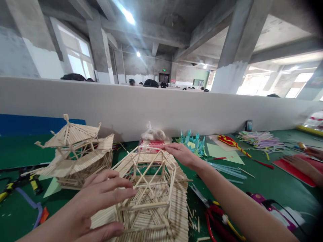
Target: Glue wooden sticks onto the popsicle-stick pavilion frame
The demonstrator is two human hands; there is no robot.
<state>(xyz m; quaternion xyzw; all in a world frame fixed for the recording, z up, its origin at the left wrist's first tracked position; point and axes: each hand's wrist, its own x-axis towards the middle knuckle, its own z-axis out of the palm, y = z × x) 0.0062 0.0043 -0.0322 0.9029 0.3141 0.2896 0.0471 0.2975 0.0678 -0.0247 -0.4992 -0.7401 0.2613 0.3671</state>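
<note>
A wooden stick model roof lies upside down on the green table in front of me. My left hand grips its near left edge, fingers spread over the frame and thumb under it. My right hand reaches across and holds the far edge of the same model with closed fingers. A finished stick pagoda stands to the left, untouched.
Red-handled pliers and scissors lie right of the model. A bag of sticks, teal paper flower, coloured straws and a yellow glue gun surround it. Another person's hands rest at far right. A grey partition backs the table.
</note>
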